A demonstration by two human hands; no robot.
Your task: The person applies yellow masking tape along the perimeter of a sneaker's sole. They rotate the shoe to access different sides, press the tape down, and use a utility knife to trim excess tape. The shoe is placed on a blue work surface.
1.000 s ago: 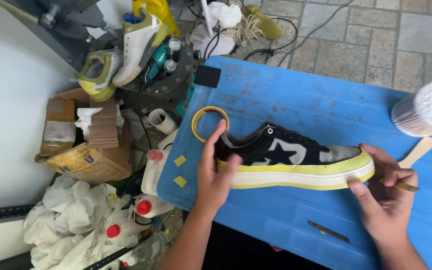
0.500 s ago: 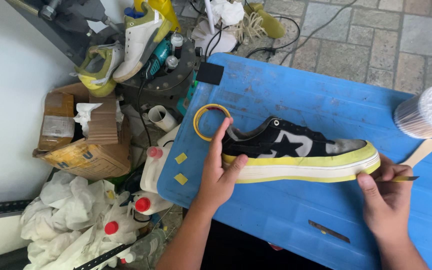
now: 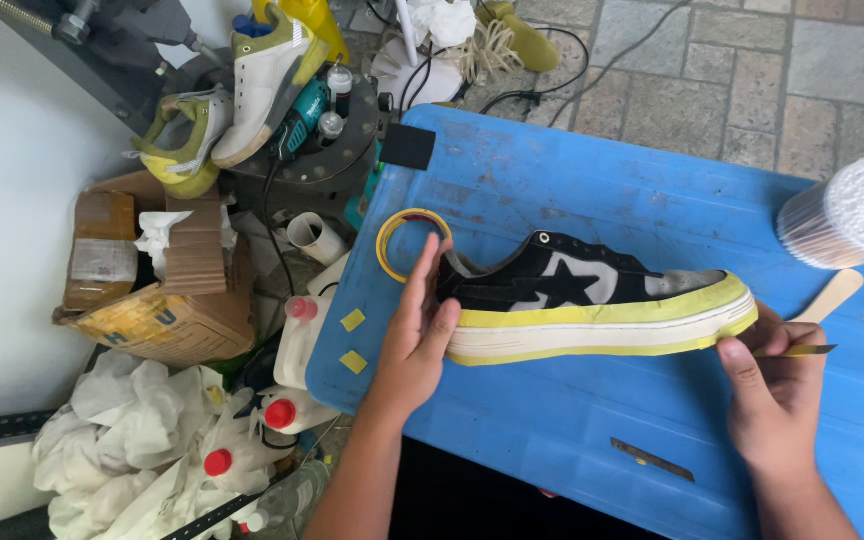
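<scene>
Black sneaker (image 3: 592,300) lies between left hand (image 3: 417,335) and right hand (image 3: 772,395).

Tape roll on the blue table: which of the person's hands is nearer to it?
Left. The left hand has its fingertips at the tape roll; the right hand is far off at the shoe toe.

Black sneaker (image 3: 572,290), yellow-taped sole

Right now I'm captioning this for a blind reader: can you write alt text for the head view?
A black sneaker with yellow-taped sole lies on a blue table; the left hand steadies its heel, and the right hand holds a thin tool at its toe. A yellow tape roll lies nearby.
</scene>
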